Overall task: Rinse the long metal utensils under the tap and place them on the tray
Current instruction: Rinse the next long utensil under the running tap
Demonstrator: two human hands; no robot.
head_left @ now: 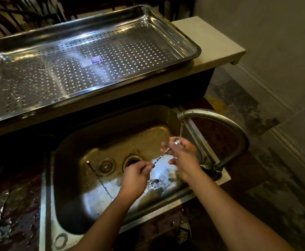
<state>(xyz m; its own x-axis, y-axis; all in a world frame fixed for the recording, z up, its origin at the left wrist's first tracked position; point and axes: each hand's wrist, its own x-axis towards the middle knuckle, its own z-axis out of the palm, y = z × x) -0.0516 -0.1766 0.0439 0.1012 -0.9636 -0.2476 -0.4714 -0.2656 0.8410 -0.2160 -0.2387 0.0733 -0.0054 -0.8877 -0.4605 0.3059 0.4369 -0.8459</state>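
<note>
Broadly, the perforated steel tray (188,39) fills most of the pale ledge (220,42) behind the sink. Its near rim runs along the ledge's front edge, and its right rim stops short of the ledge's end, leaving a bare strip there. Below and in front lies the steel sink (72,187), its basin set into a wet dark counter (12,205).

The tap (224,124) rises from the sink's right rim and arches left, so its spout hangs over the basin's right side with a thin stream of water (181,129) falling from it. Both hands work in that right half, above the basin floor.

The left hand (135,175) has its fingers curled and pinches the lower end of 1 long twisted spoon (161,155). The right hand (182,156) grips the upper end with curled fingers, the bowl sitting right under the stream. The spoon slants up from left to right between them (the tray is well apart from it).

Left of the hands the basin floor is open around the drain (132,161), the round plug (106,165) just beside it, and a chain (102,183). A small blue sticker (90,61) sits mid-tray.
</note>
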